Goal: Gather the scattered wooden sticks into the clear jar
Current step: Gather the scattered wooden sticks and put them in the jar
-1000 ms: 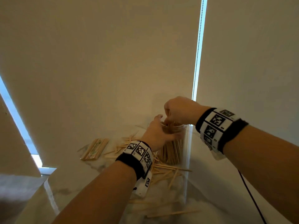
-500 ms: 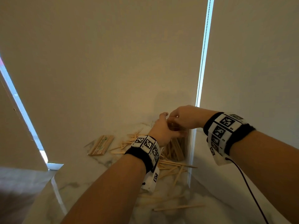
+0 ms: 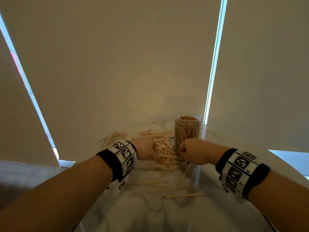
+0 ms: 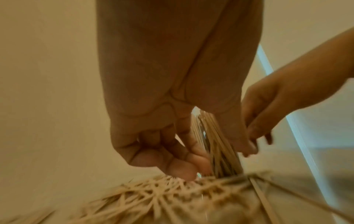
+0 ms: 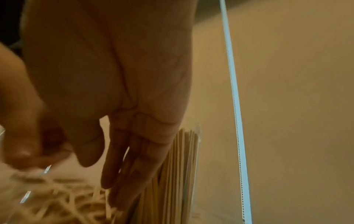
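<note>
Both hands have been lowered from the mouth of the clear jar, which stands upright and packed nearly full at the back of the marble table. The left hand is now set on the scattered wooden sticks beside the jar, fingers curled; whether any stick is gripped cannot be told. The right hand is held at the jar's base, fingers loose and straight. Another pickup seems begun; many sticks remain.

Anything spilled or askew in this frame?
Yes. Loose wooden sticks lie criss-crossed on the marble tabletop left of and in front of the upright clear jar, already packed with sticks. A few strays lie apart, nearer the camera.
</note>
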Available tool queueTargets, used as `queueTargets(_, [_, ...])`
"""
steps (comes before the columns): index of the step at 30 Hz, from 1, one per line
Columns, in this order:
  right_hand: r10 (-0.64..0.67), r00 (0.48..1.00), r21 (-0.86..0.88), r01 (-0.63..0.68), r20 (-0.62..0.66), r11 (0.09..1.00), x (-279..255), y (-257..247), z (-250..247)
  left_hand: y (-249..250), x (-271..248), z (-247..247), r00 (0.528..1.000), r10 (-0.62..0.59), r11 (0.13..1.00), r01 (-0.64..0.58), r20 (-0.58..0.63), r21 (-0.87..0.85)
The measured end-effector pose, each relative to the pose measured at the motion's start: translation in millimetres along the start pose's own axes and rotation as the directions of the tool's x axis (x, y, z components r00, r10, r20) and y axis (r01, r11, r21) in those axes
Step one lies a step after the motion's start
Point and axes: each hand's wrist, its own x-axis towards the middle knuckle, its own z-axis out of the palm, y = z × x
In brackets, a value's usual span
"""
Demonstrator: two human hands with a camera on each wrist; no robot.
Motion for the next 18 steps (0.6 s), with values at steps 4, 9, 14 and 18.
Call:
queueTargets(4, [0.055,0.984,-0.164,-0.027,0.167,0.986,8.1,-15.3,24.7,0.6,-44.1,33.3,0.987,-0.019,0.996,0.005,0.159,0.087])
queueTargets(9, [0.077,0.987,-0.093,-0.064,0.141,0.994,-7.8,-18.8,34.9,3.8,-47.2,61.9,0.998,0.028,0.99,-0.035,0.048,0.139])
queueTargets(14, [0.022,0.975,0.005,-0.024,0.219,1.0,-36.4,-16.4,32.4,-4.5,-44.8,61.7,0.998,0.063,0.996,-0.061,-0.029,0.062])
queueTargets(18, [0.013,0.983,-0.084,0.003,0.184,0.996,-45.7,-25.8,35.8,-7.6,-49.2,65.5,0.996,0.068,0.998,-0.067,-0.063,0.022])
